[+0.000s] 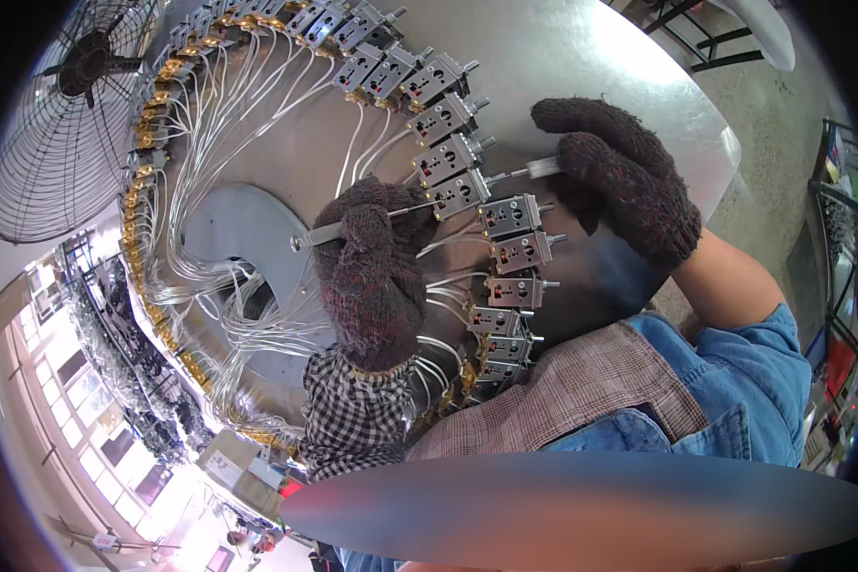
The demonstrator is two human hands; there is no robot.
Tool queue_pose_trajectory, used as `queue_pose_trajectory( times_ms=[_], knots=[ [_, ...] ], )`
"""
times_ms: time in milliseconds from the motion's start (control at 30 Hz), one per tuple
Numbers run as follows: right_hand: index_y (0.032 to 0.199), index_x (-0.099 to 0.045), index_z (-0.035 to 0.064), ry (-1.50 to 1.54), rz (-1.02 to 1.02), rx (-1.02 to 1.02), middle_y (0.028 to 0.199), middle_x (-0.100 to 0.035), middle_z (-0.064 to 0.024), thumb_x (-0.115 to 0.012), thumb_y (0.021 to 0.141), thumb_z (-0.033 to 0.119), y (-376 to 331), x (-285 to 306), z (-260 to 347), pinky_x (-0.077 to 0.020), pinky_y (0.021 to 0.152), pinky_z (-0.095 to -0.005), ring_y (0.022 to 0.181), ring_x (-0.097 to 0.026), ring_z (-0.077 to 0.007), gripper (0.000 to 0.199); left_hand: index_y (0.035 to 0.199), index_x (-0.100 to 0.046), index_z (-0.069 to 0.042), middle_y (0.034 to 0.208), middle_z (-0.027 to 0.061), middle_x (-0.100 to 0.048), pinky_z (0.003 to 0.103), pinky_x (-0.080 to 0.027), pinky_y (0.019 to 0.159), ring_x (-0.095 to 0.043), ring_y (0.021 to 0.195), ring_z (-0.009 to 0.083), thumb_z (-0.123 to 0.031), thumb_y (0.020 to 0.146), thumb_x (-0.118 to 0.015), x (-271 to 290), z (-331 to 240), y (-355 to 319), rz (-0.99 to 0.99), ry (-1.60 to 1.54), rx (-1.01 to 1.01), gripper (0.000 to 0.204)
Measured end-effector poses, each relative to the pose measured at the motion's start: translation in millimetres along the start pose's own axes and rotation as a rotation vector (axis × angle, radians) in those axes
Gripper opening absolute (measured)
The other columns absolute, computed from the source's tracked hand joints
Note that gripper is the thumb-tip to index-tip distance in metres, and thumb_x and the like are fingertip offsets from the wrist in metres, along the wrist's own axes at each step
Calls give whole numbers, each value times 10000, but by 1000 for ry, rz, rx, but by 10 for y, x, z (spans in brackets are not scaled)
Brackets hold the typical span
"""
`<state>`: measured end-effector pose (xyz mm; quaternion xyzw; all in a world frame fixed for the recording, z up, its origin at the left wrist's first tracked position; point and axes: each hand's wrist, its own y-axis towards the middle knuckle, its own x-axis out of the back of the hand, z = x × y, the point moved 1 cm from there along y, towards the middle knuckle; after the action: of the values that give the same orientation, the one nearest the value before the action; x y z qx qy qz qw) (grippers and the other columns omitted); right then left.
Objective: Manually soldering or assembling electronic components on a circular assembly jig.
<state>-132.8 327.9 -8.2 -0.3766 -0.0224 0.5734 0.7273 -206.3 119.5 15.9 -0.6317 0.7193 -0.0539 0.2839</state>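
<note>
My left hand (372, 276), in a dark knitted glove, is closed around a small screwdriver (320, 235) with a pale handle. Its thin shaft reaches right, and the tip meets the face of a metal control unit (459, 194), a small silver box with a stub shaft. On my right, the other gloved hand (629, 172) pinches a short whitish cylinder (541, 168) between thumb and fingers. A thin rod from that cylinder points at the same unit's shaft; whether they touch I cannot tell. White wires (357, 143) run from the units toward the middle.
Several similar control units (520, 253) line the rim of a round metal table (601, 57). Gold-coloured fittings (143, 205) continue around its left side. Wire bundles gather at a grey central disc (214, 224). A large fan (86, 67) stands at upper left, a stool (763, 29) at upper right.
</note>
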Motion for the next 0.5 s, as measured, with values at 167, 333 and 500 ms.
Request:
queue_pose_trajectory(
  times_ms=[167, 333, 500],
  knots=[
    [1126, -517, 57, -61, 70, -11, 863, -588, -76, -550, 842, 232, 22, 25, -22, -477, 512, -237, 764, -604, -144, 336, 1027, -495, 10, 895, 138, -574, 374, -524, 697, -596, 794, 249, -163, 829, -555, 10, 19, 14, 18, 3, -11, 270],
    [1140, -507, 58, -192, 98, 263, 938, -583, -92, -550, 838, 229, 125, 91, -204, -491, 625, -255, 809, -594, -143, 350, 1027, -493, 14, 895, 142, -573, 376, -522, 698, -596, 799, 251, -162, 821, -566, 9, 7, -9, -1, 22, -1, 281],
    [1150, -496, 49, -67, 110, 79, 1019, -564, -91, -533, 845, 218, 102, 43, -54, -484, 730, -275, 854, -578, -151, 351, 1024, -489, 21, 891, 144, -572, 374, -523, 692, -595, 792, 253, -165, 818, -570, 48, 26, 43, 47, 9, -13, 289]
  ],
)
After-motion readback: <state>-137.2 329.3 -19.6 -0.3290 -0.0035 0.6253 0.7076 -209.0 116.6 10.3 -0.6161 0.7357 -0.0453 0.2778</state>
